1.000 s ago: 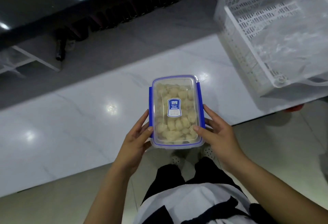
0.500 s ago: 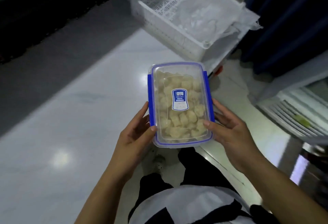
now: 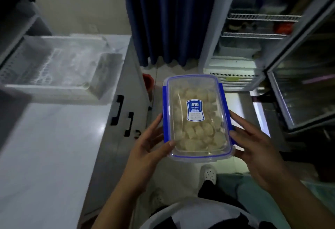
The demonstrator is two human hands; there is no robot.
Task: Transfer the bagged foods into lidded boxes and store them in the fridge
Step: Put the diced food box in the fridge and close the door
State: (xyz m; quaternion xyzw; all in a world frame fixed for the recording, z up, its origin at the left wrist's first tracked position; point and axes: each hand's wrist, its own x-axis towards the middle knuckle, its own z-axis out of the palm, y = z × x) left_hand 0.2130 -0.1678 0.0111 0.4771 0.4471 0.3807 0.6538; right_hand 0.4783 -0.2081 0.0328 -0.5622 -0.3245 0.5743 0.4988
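A clear lidded box (image 3: 196, 119) with blue side clips and a blue label is full of pale dumpling-like pieces. I hold it level at chest height, lid closed. My left hand (image 3: 150, 143) grips its left side with the thumb on the lid's near corner. My right hand (image 3: 253, 143) grips its right side. The fridge (image 3: 253, 47) stands open ahead on the right, with wire shelves and some items inside. Its glass door (image 3: 301, 90) swings out to the right.
A white marble counter (image 3: 45, 147) runs along the left, with black-handled cabinet fronts (image 3: 123, 116) on its side. A white plastic crate (image 3: 54, 63) with clear bags sits on its far end. A dark blue curtain (image 3: 166, 20) hangs ahead. A red object (image 3: 147, 81) lies on the floor.
I have turned right, away from the counter. The crate slid to the left of the view and the open fridge came into sight. Both hands kept hold of the box.
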